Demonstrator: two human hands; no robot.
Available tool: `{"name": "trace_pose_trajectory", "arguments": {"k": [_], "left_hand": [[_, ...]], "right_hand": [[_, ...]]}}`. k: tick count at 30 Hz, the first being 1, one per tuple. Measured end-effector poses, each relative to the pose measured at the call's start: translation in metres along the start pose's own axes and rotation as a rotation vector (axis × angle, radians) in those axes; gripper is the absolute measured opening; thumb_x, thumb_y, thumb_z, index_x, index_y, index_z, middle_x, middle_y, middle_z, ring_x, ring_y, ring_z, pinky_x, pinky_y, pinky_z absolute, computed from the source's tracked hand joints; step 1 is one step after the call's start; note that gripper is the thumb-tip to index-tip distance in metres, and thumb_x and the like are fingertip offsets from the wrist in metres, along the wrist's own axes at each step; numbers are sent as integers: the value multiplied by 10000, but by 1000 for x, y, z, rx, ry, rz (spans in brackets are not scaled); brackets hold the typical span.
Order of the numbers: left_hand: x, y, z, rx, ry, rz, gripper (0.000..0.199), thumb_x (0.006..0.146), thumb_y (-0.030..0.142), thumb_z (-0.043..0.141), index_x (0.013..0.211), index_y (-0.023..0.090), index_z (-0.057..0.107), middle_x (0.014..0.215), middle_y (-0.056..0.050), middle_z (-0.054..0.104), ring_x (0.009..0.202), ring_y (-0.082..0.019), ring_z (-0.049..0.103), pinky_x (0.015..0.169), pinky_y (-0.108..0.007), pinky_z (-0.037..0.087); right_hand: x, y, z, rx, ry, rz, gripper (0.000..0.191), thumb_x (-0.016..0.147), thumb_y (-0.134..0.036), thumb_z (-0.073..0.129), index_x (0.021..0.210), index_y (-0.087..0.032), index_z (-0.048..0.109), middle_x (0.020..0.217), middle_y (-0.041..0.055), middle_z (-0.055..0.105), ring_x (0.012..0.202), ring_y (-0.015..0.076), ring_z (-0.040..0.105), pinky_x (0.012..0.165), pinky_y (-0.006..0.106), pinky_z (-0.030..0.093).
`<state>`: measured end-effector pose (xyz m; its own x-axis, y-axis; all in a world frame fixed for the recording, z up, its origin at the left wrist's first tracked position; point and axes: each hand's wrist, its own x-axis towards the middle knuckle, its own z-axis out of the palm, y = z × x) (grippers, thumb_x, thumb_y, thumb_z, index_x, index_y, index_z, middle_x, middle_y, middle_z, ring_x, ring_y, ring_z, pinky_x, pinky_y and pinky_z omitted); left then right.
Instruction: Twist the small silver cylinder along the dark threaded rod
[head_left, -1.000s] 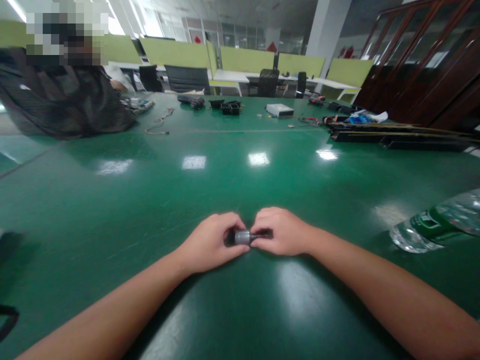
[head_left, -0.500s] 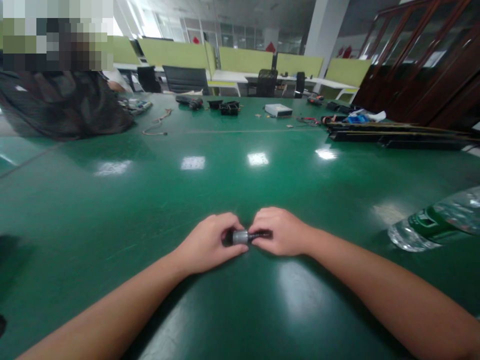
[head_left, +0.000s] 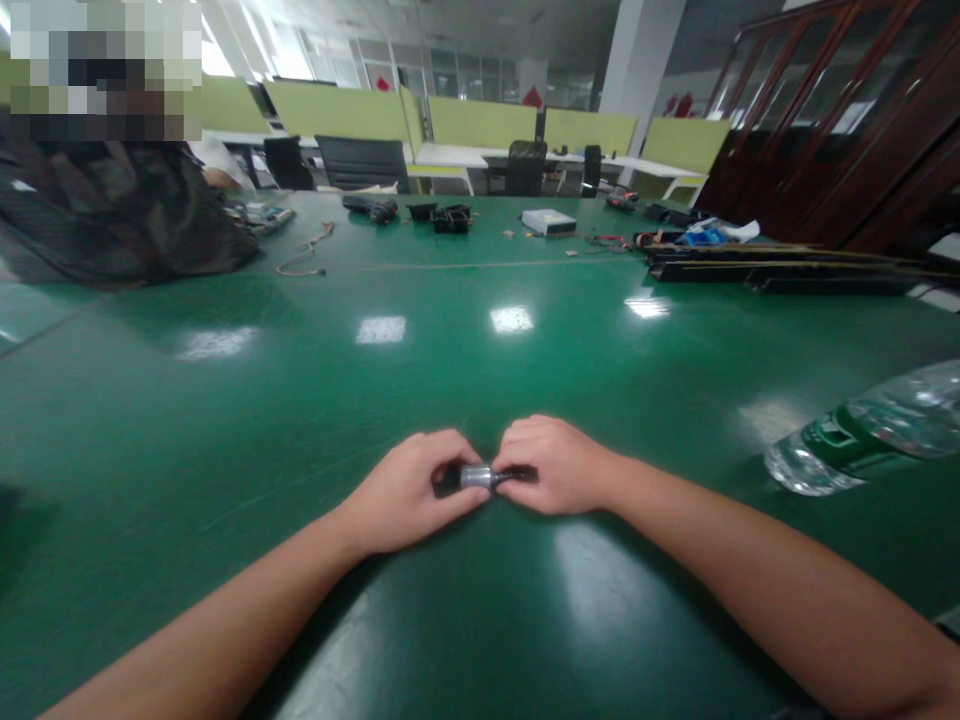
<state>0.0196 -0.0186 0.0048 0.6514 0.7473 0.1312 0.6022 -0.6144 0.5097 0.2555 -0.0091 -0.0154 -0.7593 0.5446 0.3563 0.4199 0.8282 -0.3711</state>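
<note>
Low over the green table (head_left: pixel 450 370), near the centre of the head view, my left hand (head_left: pixel 420 490) is closed around a small silver cylinder (head_left: pixel 475 476). A thin dark shaft (head_left: pixel 513 474) runs from the cylinder's right end, and my right hand (head_left: pixel 551 465) pinches it between thumb and fingers. The fingertips of both hands are close together. Inside my left palm a darker part of the object shows only partly. Whether cylinder and shaft are one piece I cannot tell.
A clear plastic bottle (head_left: pixel 862 430) with a green label lies at the right. Along the far side are a camouflage bag (head_left: pixel 120 210), a cable (head_left: pixel 300 262), black parts (head_left: pixel 452 219), a white box (head_left: pixel 548 222) and long black strips (head_left: pixel 795 268). A person sits behind the bag.
The whole view has shifted slightly, so the background and bottle appear a little further left. Both hands keep their grip, with hardly any movement between them.
</note>
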Motion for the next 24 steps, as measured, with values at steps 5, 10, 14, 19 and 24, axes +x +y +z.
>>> {"name": "trace_pose_trajectory", "arguments": {"k": [5,10,14,19,24], "left_hand": [[1,0,-1,-17,-3,-19,220,851,399,658,916,188,660,766,2,608,670,-144,539,628,-249,392],[0,0,0,-20,16,-33,218,832,391,665,899,184,662,759,-1,607,680,-146,545,624,-242,399],[0,0,0,-27,27,-35,206,835,386,666,891,187,665,751,3,607,671,-144,546,624,-244,396],[0,1,0,-30,23,-36,199,836,378,671,888,186,662,756,5,609,678,-144,549,629,-245,393],[0,1,0,-20,23,-36,200,833,377,675,887,184,662,749,5,604,674,-146,546,624,-247,385]], "right_hand": [[1,0,0,2,12,-2,121,843,-294,669,898,-189,698,818,31,672,813,176,598,757,303,418],[1,0,0,3,10,3,100,832,-260,670,902,-192,694,830,36,680,824,180,604,768,306,428],[0,1,-1,12,16,2,89,825,-232,663,899,-191,692,842,39,684,833,181,608,776,306,433],[-1,3,-2,16,22,-4,87,810,-218,661,885,-183,687,815,36,673,805,177,596,768,308,435],[-2,4,-2,33,14,1,97,803,-238,675,883,-184,681,814,31,674,807,176,603,768,307,437]]}}
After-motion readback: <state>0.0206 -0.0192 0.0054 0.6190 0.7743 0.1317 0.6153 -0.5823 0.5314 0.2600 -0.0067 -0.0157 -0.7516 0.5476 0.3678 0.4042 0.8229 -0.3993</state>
